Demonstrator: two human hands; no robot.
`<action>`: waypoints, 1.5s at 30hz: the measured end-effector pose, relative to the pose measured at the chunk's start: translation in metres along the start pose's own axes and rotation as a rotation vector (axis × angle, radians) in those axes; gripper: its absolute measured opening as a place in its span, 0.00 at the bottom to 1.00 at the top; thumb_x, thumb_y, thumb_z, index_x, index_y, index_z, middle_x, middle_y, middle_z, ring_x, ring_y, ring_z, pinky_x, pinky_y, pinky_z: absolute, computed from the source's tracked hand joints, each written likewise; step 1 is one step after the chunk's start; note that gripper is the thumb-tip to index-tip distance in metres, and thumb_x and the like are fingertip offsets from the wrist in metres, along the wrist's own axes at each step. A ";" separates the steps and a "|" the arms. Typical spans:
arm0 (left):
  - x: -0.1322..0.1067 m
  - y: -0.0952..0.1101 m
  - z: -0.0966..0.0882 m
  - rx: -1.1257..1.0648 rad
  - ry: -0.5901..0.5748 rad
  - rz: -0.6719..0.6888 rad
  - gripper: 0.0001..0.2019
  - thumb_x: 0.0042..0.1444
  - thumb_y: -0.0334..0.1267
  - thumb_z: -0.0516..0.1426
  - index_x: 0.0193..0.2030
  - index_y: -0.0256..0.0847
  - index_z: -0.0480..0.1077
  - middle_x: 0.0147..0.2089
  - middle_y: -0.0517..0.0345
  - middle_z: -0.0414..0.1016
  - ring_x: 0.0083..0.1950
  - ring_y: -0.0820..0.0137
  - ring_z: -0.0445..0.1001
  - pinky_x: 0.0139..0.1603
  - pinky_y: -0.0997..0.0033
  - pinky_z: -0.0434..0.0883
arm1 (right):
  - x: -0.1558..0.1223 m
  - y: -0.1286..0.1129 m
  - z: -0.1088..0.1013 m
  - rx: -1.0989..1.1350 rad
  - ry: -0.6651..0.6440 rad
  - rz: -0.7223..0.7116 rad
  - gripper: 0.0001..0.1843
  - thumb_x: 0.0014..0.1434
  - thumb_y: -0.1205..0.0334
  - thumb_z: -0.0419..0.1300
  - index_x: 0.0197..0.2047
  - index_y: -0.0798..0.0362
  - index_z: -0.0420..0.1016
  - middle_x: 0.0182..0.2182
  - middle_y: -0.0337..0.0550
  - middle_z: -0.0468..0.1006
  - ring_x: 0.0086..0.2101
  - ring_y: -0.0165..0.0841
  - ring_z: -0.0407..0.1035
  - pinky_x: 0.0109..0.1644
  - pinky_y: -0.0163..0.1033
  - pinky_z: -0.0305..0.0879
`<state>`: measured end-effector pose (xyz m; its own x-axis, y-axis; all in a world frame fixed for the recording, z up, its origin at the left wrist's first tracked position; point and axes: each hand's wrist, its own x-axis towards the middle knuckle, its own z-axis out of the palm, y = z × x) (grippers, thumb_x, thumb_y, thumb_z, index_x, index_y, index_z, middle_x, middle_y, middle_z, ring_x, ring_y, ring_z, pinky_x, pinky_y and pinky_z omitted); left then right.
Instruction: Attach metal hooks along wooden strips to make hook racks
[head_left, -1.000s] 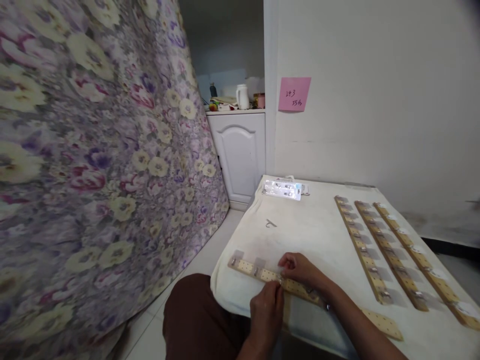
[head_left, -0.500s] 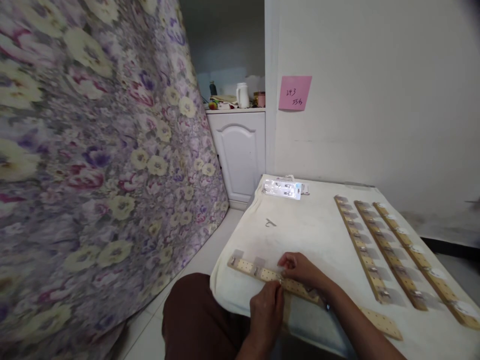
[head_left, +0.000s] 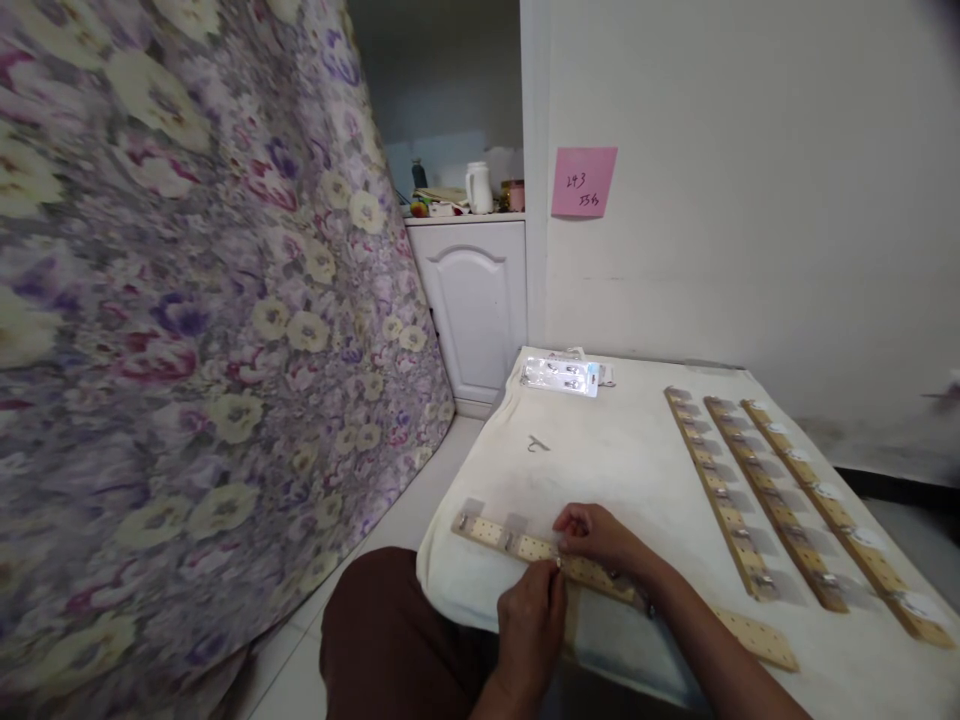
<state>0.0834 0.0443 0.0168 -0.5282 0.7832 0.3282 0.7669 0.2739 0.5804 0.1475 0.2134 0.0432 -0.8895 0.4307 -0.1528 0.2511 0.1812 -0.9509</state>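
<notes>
A long perforated wooden strip (head_left: 517, 546) lies along the near edge of the white-covered table (head_left: 630, 460), with small metal clips at its left end. My left hand (head_left: 531, 628) is closed and pinches something small at the strip's near edge. My right hand (head_left: 596, 535) rests curled on top of the strip just beyond, fingertips pressed together beside the left thumb. What the fingers hold is too small to name. A single loose metal hook (head_left: 537, 444) lies further back on the cloth.
Three more wooden strips (head_left: 765, 485) with clips lie side by side at the right. A clear blister pack (head_left: 561, 376) sits at the far edge. A floral curtain (head_left: 187, 300) hangs at the left, a white cabinet (head_left: 472, 300) and pink note (head_left: 583, 182) behind.
Both hands stay pinched at the same spot on the strip. Only the view shifts slightly to the right.
</notes>
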 end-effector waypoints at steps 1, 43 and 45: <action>0.000 0.000 0.000 -0.002 -0.002 -0.004 0.09 0.62 0.36 0.47 0.40 0.44 0.68 0.34 0.59 0.76 0.34 0.71 0.76 0.35 0.75 0.66 | 0.001 0.001 0.000 0.011 -0.005 0.005 0.11 0.42 0.71 0.61 0.33 0.55 0.73 0.22 0.33 0.70 0.25 0.26 0.63 0.30 0.32 0.58; 0.013 0.001 -0.009 -0.009 -0.007 -0.019 0.09 0.61 0.42 0.49 0.43 0.46 0.66 0.31 0.63 0.77 0.32 0.71 0.77 0.31 0.76 0.67 | -0.006 -0.019 -0.018 -0.177 0.129 -0.076 0.18 0.44 0.63 0.65 0.42 0.54 0.78 0.33 0.42 0.79 0.33 0.32 0.70 0.37 0.34 0.64; 0.012 0.003 -0.009 -0.008 -0.016 -0.037 0.10 0.60 0.43 0.49 0.44 0.45 0.65 0.29 0.63 0.76 0.31 0.70 0.77 0.30 0.76 0.67 | -0.013 -0.023 -0.027 -0.184 0.244 -0.118 0.14 0.47 0.64 0.62 0.40 0.55 0.78 0.34 0.43 0.78 0.33 0.32 0.70 0.37 0.34 0.63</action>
<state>0.0759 0.0494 0.0297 -0.5501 0.7816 0.2941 0.7438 0.2985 0.5980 0.1637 0.2278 0.0748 -0.8044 0.5923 0.0453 0.2368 0.3898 -0.8899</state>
